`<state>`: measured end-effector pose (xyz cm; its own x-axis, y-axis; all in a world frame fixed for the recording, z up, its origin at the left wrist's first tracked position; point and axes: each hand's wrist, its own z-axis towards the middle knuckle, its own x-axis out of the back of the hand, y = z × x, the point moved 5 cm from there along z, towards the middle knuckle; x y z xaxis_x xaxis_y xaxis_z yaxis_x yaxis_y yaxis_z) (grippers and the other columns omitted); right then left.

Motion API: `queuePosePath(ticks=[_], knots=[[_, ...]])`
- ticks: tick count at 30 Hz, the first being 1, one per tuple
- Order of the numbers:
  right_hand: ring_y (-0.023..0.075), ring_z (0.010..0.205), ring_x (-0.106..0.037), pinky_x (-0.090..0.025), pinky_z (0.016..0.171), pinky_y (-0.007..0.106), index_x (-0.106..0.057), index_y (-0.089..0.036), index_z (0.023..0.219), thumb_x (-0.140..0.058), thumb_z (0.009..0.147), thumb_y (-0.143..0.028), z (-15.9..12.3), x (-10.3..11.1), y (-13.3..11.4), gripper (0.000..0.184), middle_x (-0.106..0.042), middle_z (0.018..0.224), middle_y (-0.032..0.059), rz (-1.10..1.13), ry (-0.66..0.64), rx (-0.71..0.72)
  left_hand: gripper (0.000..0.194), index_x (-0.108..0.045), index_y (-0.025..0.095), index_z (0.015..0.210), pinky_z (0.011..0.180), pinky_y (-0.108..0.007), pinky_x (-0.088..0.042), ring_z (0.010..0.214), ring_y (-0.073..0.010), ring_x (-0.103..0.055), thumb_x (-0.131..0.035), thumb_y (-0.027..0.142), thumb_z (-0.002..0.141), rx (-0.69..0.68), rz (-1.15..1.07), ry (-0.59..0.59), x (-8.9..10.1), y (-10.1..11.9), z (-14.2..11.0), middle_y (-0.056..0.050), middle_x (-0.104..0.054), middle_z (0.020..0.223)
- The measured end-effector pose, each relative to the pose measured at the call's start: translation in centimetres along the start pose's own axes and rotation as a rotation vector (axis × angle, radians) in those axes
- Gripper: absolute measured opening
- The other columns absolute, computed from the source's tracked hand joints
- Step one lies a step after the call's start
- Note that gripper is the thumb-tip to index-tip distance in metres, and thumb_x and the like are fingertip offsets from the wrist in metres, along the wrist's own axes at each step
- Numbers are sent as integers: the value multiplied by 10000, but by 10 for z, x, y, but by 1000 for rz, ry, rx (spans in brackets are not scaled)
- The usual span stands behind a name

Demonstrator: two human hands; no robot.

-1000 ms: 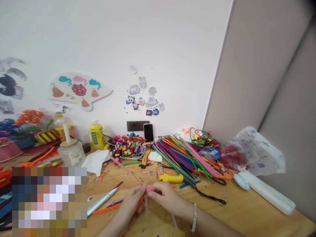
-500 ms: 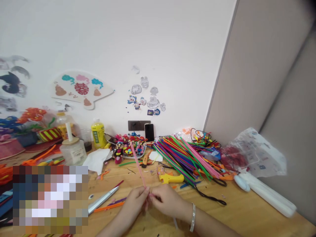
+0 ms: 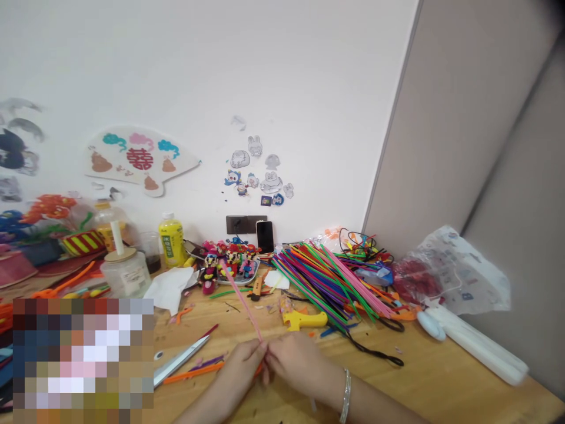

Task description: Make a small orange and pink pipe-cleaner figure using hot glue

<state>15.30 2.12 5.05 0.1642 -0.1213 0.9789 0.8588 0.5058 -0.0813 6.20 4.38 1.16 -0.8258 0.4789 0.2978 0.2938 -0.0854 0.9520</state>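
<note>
My left hand (image 3: 238, 375) and my right hand (image 3: 300, 363) meet low at the middle of the wooden table (image 3: 388, 371), their fingertips pinching the lower end of a pink pipe cleaner (image 3: 243, 306). Its long free part rises up and away toward a plate of small pipe-cleaner figures (image 3: 229, 265). A bit of orange material (image 3: 260, 370) shows beside my left fingers, partly hidden by them. A silver bangle (image 3: 346, 396) circles my right wrist.
Steel scissors (image 3: 180, 360) and orange pipe cleaners (image 3: 193, 373) lie left of my hands. A large pile of coloured sticks (image 3: 329, 288) and a yellow glue gun (image 3: 304, 319) lie ahead right. A pixelated patch (image 3: 83, 360) covers the left foreground.
The pink pipe cleaner has tilted, its top swinging left, and my hands sit slightly lower and closer together. The view has shifted slightly.
</note>
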Motion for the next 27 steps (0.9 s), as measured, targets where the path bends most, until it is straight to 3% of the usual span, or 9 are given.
queuePosePath(ticks=[5,10,14,17,22,27], knots=[[128,464,-535,-218,381,231,-681,-178,690,-501,753,-103,0,-8,-7,205,-678,630,30,-19,-199,65,551,-524,194,472,620,-251,-372,585,-177,-559,-249,512,829,-82,289,32,-2,16,-14,-10,-585,519],[110,497,-518,-240,437,214,-659,-170,683,-447,808,-222,-6,17,-1,252,-649,606,22,147,-35,-61,464,-564,171,567,545,-237,-372,490,-145,-524,-354,523,784,-84,56,-21,-1,15,-6,13,-553,455],[94,542,-485,-217,469,205,-606,-170,703,-426,838,-299,-9,22,7,260,-604,621,-12,274,76,-94,406,-517,167,558,358,-201,-189,301,-61,-288,-472,548,692,33,-233,43,0,12,-1,52,-478,354],[90,532,-436,-195,472,215,-570,-161,688,-409,851,-354,-8,16,12,299,-552,591,-21,276,121,-141,426,-492,171,524,343,-200,-129,272,-43,-238,-481,570,676,45,-378,78,-2,18,-5,70,-419,314],[87,557,-416,-215,500,212,-535,-163,672,-427,844,-318,-7,14,13,256,-506,597,-37,320,190,-140,448,-482,177,510,331,-199,-124,259,-41,-236,-490,601,656,51,-393,91,-5,21,-9,73,-402,311],[71,504,-358,-213,466,191,-490,-153,611,-379,856,-266,-6,14,14,292,-373,527,-61,500,152,-95,442,-471,187,527,372,-203,-220,339,-73,-303,-424,587,708,11,-219,149,12,24,-6,63,-428,380]])
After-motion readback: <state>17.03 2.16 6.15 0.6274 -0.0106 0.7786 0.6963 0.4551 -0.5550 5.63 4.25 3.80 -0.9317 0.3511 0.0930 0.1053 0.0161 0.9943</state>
